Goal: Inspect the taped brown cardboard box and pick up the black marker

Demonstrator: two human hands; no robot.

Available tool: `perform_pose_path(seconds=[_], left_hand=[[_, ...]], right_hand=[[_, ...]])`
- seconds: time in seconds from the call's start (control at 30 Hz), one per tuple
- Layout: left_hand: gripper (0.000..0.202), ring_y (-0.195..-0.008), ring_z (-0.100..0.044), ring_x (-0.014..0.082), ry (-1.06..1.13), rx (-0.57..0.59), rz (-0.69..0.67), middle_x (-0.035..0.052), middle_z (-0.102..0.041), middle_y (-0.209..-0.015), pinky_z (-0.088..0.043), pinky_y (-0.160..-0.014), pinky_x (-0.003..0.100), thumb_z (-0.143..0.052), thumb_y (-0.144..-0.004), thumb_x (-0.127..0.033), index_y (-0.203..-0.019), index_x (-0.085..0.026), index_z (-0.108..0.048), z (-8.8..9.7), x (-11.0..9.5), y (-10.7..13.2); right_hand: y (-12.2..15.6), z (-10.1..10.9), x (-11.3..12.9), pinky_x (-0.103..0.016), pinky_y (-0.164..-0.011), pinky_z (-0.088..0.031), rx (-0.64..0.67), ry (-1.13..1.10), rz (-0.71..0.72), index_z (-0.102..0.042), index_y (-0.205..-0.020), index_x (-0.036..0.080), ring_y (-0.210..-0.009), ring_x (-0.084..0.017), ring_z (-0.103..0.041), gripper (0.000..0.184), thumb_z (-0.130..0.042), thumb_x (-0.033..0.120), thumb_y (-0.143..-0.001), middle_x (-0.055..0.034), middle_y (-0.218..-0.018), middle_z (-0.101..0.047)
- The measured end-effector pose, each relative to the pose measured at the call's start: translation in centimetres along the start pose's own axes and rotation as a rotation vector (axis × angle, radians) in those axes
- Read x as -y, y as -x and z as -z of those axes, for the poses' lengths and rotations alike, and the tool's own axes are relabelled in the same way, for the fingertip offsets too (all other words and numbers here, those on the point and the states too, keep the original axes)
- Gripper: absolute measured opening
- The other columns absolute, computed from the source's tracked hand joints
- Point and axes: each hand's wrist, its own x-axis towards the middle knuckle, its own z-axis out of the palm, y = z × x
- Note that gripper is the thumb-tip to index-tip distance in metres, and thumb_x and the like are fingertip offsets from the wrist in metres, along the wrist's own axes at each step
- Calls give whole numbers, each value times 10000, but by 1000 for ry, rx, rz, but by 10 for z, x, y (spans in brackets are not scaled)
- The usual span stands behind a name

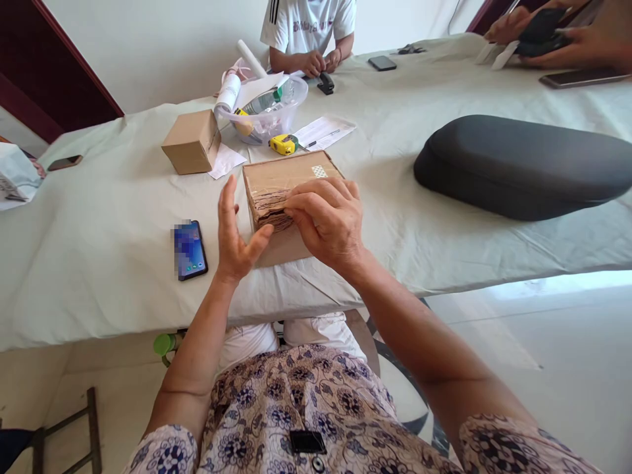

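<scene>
A cardboard box wrapped in brown tape lies on the cloth-covered table in front of me. My right hand rests on the box's near top edge, fingers bent and pressing on the crumpled tape at its side. My left hand stands upright at the box's left side, fingers straight and apart, its thumb touching the box's near corner. It holds nothing.
A phone lies left of my hands. Behind the box are a smaller cardboard box, a yellow tape measure, papers and a clear plastic bowl. A dark padded case lies at the right. Other people's hands are at the far edge.
</scene>
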Motion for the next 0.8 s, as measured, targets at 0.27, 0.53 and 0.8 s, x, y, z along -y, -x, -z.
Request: perform_pose_path(seconds=[0.27, 0.53, 0.8], left_hand=[[376, -1322, -613, 239, -346, 129, -99, 121, -615, -1441, -564, -1060, 380, -529, -1009, -460, -1284, -230, -643, 26, -35, -22], [300, -1337, -629, 269, -553, 238, -214, 119, -701, -1347, -562, -1081, 393, -484, -1038, -330, -1187, -190, -704, 34, -40, -24], [356, -1189, -719, 296, -727, 180, -364, 152, -765, -1216, -629, -857, 332, -390, -1048, -153, -994, -151, -741, 29, -39, -22]], right_hand=[[-1, -3, 7, -365, -833, -322, 19, 21, -16, -699, -951, 247, -898, -205, -572, 245, -473, 299, -1031, -39, -983, -732], [-3, -6, 16, -363, -833, -320, 18, 45, -30, -700, -920, 247, -892, -212, -575, 265, -469, 311, -1033, -38, -956, -745], [-5, -1, 16, -352, -818, -328, 58, 64, 4, -689, -930, 236, -891, -207, -563, 278, -452, 317, -1051, -43, -968, -743]])
